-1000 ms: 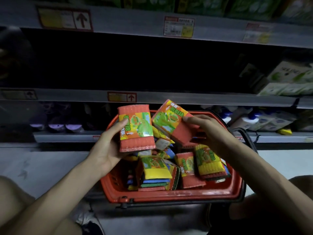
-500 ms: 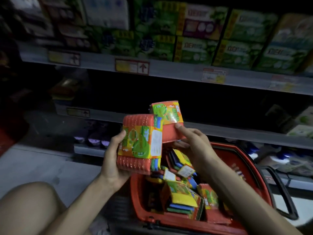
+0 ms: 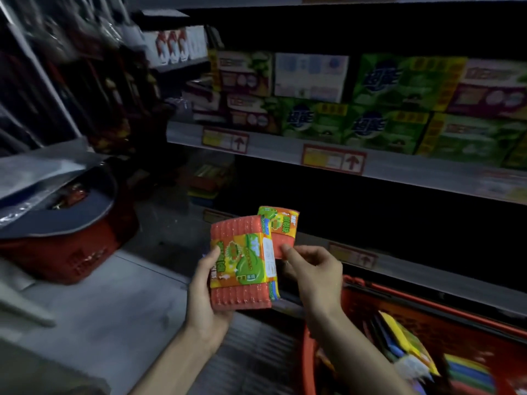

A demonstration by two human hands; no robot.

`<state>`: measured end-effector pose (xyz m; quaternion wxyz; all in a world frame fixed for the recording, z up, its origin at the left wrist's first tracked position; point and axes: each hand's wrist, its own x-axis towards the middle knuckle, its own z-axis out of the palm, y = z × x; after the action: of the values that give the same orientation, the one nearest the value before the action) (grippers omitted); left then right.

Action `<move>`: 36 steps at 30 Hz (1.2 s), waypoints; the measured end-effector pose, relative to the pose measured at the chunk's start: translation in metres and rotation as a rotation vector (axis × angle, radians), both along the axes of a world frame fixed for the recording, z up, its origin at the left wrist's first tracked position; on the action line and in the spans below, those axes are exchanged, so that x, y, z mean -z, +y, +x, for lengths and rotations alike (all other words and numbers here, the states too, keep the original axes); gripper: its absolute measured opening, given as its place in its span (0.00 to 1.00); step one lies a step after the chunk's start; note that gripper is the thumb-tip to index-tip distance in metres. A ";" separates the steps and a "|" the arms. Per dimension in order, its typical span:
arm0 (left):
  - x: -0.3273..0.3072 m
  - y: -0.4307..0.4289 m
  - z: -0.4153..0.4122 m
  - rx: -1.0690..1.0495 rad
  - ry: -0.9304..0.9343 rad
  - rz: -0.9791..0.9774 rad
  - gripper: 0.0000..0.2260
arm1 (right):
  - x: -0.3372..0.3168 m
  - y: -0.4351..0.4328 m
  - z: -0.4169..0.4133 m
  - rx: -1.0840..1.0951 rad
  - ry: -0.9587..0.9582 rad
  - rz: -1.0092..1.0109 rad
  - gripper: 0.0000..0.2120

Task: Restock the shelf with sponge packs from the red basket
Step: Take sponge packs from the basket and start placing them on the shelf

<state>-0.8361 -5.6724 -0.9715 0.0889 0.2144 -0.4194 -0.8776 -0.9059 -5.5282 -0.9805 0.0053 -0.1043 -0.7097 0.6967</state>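
left hand (image 3: pixel 205 292) gripping sponge pack (image 3: pixel 241 263), right hand (image 3: pixel 312 270) pinching half-hidden second pack (image 3: pixel 282 226)

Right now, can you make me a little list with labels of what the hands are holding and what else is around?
left hand: holds a large orange sponge pack, upright
right hand: pinches a smaller sponge pack by its lower edge, behind the large one
red basket: lower right, with more colourful packs inside
shelf in front: dark, contents hard to tell
shelf above: green and purple boxes, price tags with arrows
far left: another red basket
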 end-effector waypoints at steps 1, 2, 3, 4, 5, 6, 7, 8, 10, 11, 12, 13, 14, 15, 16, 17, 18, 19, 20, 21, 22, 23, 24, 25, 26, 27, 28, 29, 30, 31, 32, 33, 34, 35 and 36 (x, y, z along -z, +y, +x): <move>0.001 -0.008 -0.001 -0.021 0.003 0.005 0.29 | 0.003 -0.010 -0.003 0.000 -0.013 -0.020 0.10; 0.002 -0.017 -0.003 -0.036 0.011 0.014 0.29 | 0.006 -0.019 -0.006 -0.006 -0.025 -0.042 0.10; 0.002 -0.025 -0.005 -0.043 0.024 0.021 0.28 | 0.009 -0.028 -0.008 -0.011 -0.036 -0.070 0.10; 0.002 -0.033 -0.008 -0.038 0.039 0.029 0.26 | 0.013 -0.036 -0.011 -0.020 -0.047 -0.096 0.09; 0.001 -0.040 -0.012 -0.029 0.057 0.037 0.25 | 0.016 -0.043 -0.013 -0.027 -0.057 -0.119 0.09; 0.000 -0.046 -0.017 -0.023 0.071 0.038 0.24 | 0.019 -0.050 -0.015 -0.033 -0.063 -0.141 0.08; -0.002 -0.052 -0.022 -0.021 0.086 0.036 0.24 | 0.020 -0.055 -0.017 -0.034 -0.061 -0.169 0.07; -0.004 -0.057 -0.028 -0.018 0.101 0.032 0.24 | 0.020 -0.061 -0.019 -0.031 -0.052 -0.201 0.06; -0.005 -0.066 -0.041 -0.021 0.124 0.036 0.23 | 0.019 -0.070 -0.024 -0.001 -0.030 -0.260 0.04; -0.005 -0.069 -0.046 -0.021 0.136 0.039 0.22 | 0.019 -0.075 -0.027 0.014 -0.023 -0.286 0.04; -0.004 -0.072 -0.051 -0.019 0.141 0.043 0.22 | 0.020 -0.081 -0.030 0.024 -0.017 -0.307 0.04; -0.001 -0.076 -0.056 -0.015 0.143 0.046 0.21 | 0.021 -0.086 -0.034 0.035 -0.014 -0.318 0.04; 0.002 -0.079 -0.060 -0.009 0.141 0.046 0.21 | 0.023 -0.092 -0.038 0.051 -0.013 -0.321 0.04; 0.005 -0.082 -0.064 -0.001 0.141 0.046 0.21 | 0.026 -0.097 -0.043 0.069 -0.017 -0.324 0.03; 0.005 -0.085 -0.067 0.004 0.140 0.043 0.22 | 0.028 -0.102 -0.047 0.087 -0.029 -0.330 0.03; 0.006 -0.089 -0.070 -0.001 0.142 0.044 0.22 | 0.030 -0.107 -0.051 0.100 -0.050 -0.347 0.03; 0.006 -0.094 -0.073 -0.011 0.146 0.050 0.23 | 0.031 -0.111 -0.055 0.108 -0.080 -0.381 0.02; 0.007 -0.098 -0.076 -0.022 0.156 0.061 0.23 | 0.031 -0.115 -0.059 0.113 -0.111 -0.428 0.02; 0.007 -0.103 -0.079 -0.036 0.168 0.085 0.24 | 0.030 -0.118 -0.062 0.119 -0.134 -0.472 0.02; 0.008 -0.108 -0.080 -0.054 0.177 0.120 0.23 | 0.029 -0.121 -0.065 0.133 -0.141 -0.508 0.03; 0.008 -0.114 -0.080 -0.076 0.176 0.159 0.23 | 0.027 -0.123 -0.069 0.149 -0.131 -0.536 0.03; 0.010 -0.120 -0.080 -0.100 0.171 0.198 0.22 | 0.024 -0.126 -0.074 0.163 -0.110 -0.557 0.03; 0.011 -0.125 -0.079 -0.122 0.165 0.228 0.22 | 0.022 -0.128 -0.079 0.174 -0.083 -0.571 0.03; 0.013 -0.130 -0.078 -0.141 0.160 0.253 0.23 | 0.019 -0.130 -0.085 0.185 -0.060 -0.578 0.03; 0.014 -0.135 -0.076 -0.155 0.156 0.271 0.24 | 0.017 -0.132 -0.091 0.193 -0.039 -0.578 0.03; 0.015 -0.139 -0.073 -0.166 0.155 0.283 0.24 | 0.015 -0.134 -0.097 0.200 -0.024 -0.569 0.03; 0.016 -0.143 -0.071 -0.176 0.152 0.295 0.25 | 0.014 -0.138 -0.103 0.205 -0.017 -0.552 0.03; 0.017 -0.145 -0.070 -0.188 0.146 0.308 0.24 | 0.014 -0.141 -0.109 0.211 -0.017 -0.526 0.03; 0.018 -0.147 -0.069 -0.201 0.140 0.321 0.24 | 0.015 -0.145 -0.115 0.215 -0.019 -0.495 0.03; 0.018 -0.148 -0.068 -0.212 0.134 0.335 0.23 | 0.016 -0.149 -0.120 0.220 -0.021 -0.468 0.02; 0.017 -0.148 -0.067 -0.222 0.127 0.343 0.23 | 0.018 -0.153 -0.126 0.224 -0.026 -0.446 0.03; 0.016 -0.147 -0.067 -0.227 0.120 0.344 0.22 | 0.020 -0.156 -0.130 0.230 -0.030 -0.425 0.03; 0.015 -0.146 -0.066 -0.226 0.116 0.339 0.22 | 0.024 -0.159 -0.136 0.233 -0.034 -0.399 0.05; 0.014 -0.146 -0.066 -0.222 0.115 0.335 0.22 | 0.027 -0.162 -0.140 0.232 -0.039 -0.369 0.06; 0.013 -0.145 -0.066 -0.218 0.117 0.335 0.22 | 0.031 -0.164 -0.144 0.227 -0.045 -0.341 0.08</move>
<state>-0.9019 -5.8177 -0.9844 0.1705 0.2191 -0.2361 -0.9312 -1.0494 -5.6920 -1.0115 0.0502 -0.1983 -0.5651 0.7993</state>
